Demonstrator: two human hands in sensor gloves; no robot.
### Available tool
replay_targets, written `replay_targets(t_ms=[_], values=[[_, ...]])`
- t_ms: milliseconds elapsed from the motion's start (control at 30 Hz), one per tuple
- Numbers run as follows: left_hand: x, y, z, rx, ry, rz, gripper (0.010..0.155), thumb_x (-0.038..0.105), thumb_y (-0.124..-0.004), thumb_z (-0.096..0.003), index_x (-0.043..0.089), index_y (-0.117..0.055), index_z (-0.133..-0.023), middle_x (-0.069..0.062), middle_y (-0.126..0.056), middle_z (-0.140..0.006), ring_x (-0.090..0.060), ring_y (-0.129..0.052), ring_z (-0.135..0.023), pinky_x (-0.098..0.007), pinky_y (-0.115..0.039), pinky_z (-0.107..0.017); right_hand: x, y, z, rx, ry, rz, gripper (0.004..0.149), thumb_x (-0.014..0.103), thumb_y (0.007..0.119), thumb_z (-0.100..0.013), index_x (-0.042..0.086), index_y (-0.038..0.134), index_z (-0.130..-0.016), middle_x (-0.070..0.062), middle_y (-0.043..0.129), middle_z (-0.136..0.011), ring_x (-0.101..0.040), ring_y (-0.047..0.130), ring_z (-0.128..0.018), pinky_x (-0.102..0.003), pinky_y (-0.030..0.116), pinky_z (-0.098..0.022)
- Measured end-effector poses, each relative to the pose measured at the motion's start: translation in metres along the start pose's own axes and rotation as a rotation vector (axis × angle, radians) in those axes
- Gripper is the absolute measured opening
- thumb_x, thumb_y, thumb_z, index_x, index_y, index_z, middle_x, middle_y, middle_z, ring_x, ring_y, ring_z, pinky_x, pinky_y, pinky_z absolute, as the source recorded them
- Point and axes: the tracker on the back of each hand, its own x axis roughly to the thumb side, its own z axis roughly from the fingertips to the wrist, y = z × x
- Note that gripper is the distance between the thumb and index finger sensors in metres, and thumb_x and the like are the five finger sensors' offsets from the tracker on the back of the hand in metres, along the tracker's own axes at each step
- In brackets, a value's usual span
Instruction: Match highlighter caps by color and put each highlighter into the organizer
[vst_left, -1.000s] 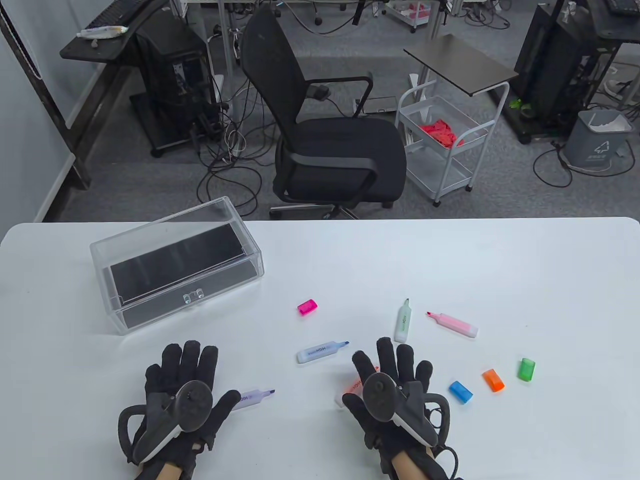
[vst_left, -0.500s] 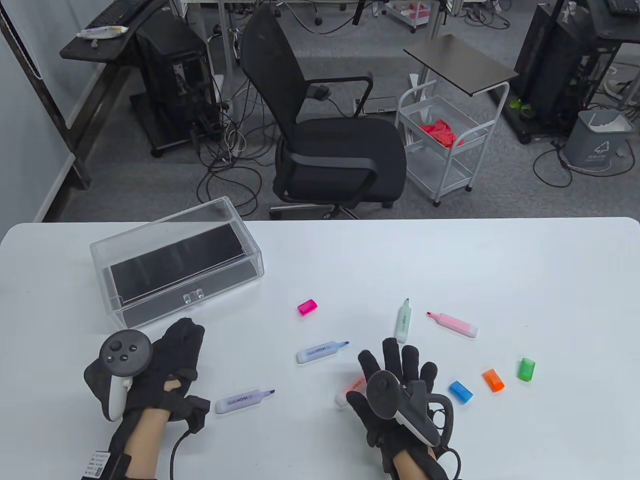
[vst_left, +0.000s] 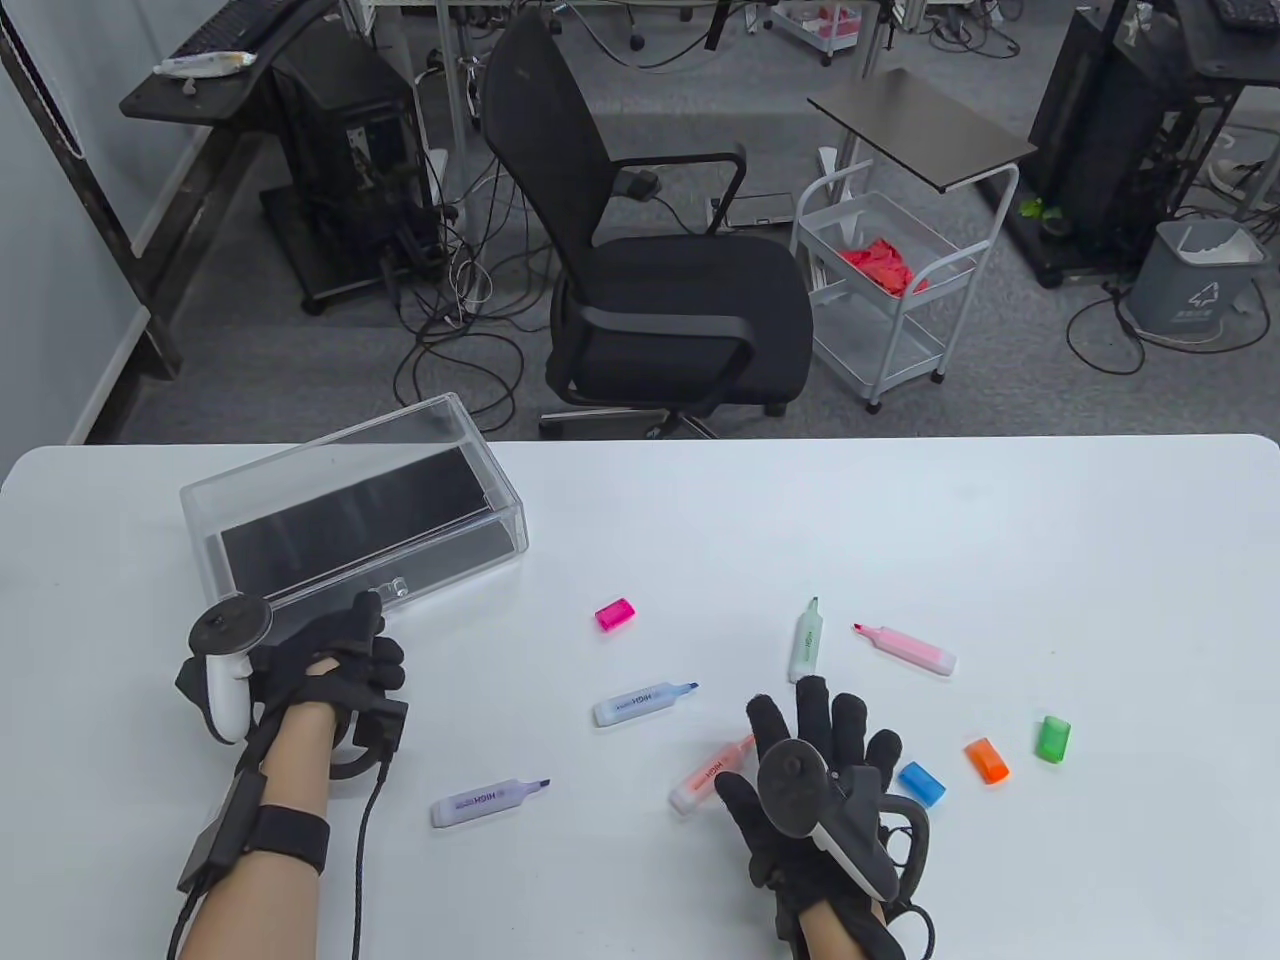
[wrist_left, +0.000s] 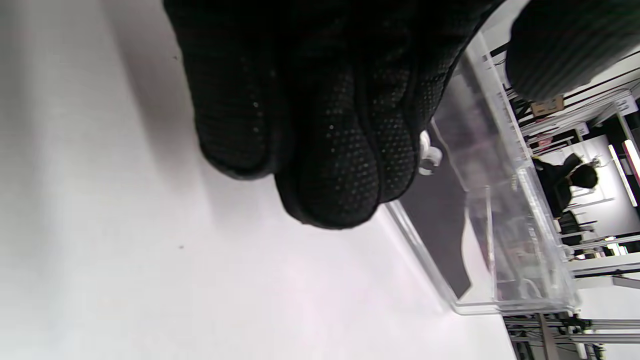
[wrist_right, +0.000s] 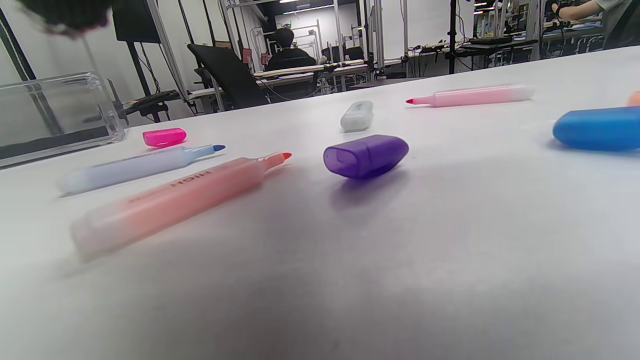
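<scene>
Left hand (vst_left: 330, 660) at the organizer (vst_left: 350, 520) drawer's handle (vst_left: 385, 590), grip unclear, presumably to open it; right hand (vst_left: 820, 770) flat, fingers spread, above purple cap (wrist_right: 366, 155).

Five uncapped highlighters lie flat: orange (vst_left: 710, 775) just left of the right hand (vst_left: 815, 790), purple cap (wrist_right: 366, 155) beneath it, clear organizer (vst_left: 350, 525) beyond the left hand (vst_left: 320, 670).

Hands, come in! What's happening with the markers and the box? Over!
Left hand curled at the organizer drawer handle, grip unclear. Right hand open over the table. Five highlighters uncapped, none stowed. Purple cap under the right hand. Nothing blocking.
</scene>
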Motion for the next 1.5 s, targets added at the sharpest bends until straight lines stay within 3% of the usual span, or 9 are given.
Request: replay_targets(t_ms=[433, 700, 900, 1100, 1300, 1500], values=[[-0.007, -0.015, -0.039, -0.11, 0.051, 0.001, 0.068, 0.065, -0.058, -0.0579, 0.014, -0.067, -0.101, 0.007, -0.096, -0.079, -0.013, -0.116, -0.056, -0.031, -0.1, -0.05, -0.005, -0.003, 0.003, -0.019, 0.03, 0.01, 0.076, 0.061, 0.07, -0.038, 0.037, 0.041, -0.104, -0.004, 0.015, -0.115, -0.039, 0.013, -0.104, -0.071, 0.013, -0.067], [-0.004, -0.019, -0.049, -0.106, 0.071, -0.036, 0.063, 0.063, -0.054, -0.0601, 0.013, -0.071, -0.095, 0.015, -0.097, -0.076, -0.005, -0.117, -0.052, -0.024, -0.101, -0.048, -0.008, -0.002, 0.001, -0.013, 0.046, 0.018, 0.076, 0.062, 0.07, -0.038, 0.037, 0.041, -0.104, -0.005, 0.014, -0.115, -0.039, 0.014, -0.104, -0.071, 0.014, -0.067], [-0.004, -0.02, -0.046, -0.043, 0.073, -0.025, 0.059, 0.061, -0.059, -0.06, 0.015, -0.078, -0.091, 0.021, -0.099, -0.066, 0.002, -0.118, -0.043, -0.021, -0.103, -0.042, -0.008, -0.003, 0.002, -0.009, 0.044, 0.019, 0.076, 0.061, 0.071, -0.038, 0.037, 0.042, -0.104, -0.005, 0.014, -0.115, -0.039, 0.014, -0.104, -0.071, 0.014, -0.067], [-0.005, -0.02, -0.039, -0.025, 0.095, -0.004, 0.059, 0.059, -0.065, -0.0571, 0.011, -0.083, -0.086, 0.017, -0.103, -0.059, -0.001, -0.119, -0.036, -0.024, -0.104, -0.036, -0.005, -0.003, 0.0, -0.007, 0.031, 0.014, 0.076, 0.061, 0.071, -0.038, 0.036, 0.042, -0.104, -0.005, 0.014, -0.115, -0.039, 0.014, -0.104, -0.071, 0.013, -0.067], [-0.011, -0.027, -0.02, 0.037, 0.127, 0.077, 0.059, 0.054, -0.073, -0.0508, 0.005, -0.089, -0.08, 0.011, -0.106, -0.049, -0.009, -0.117, -0.022, -0.031, -0.1, -0.027, 0.002, -0.005, 0.003, -0.014, -0.001, 0.004, 0.076, 0.061, 0.071, -0.038, 0.036, 0.043, -0.104, -0.005, 0.015, -0.115, -0.039, 0.014, -0.104, -0.071, 0.013, -0.067], [-0.018, -0.036, 0.004, 0.03, 0.118, 0.05, 0.058, 0.054, -0.073, -0.0504, 0.006, -0.089, -0.08, 0.012, -0.106, -0.047, -0.01, -0.115, -0.02, -0.031, -0.1, -0.025, 0.008, -0.008, 0.007, -0.002, -0.029, -0.016, 0.076, 0.061, 0.071, -0.038, 0.036, 0.043, -0.104, -0.005, 0.014, -0.115, -0.039, 0.013, -0.103, -0.071, 0.013, -0.067]])
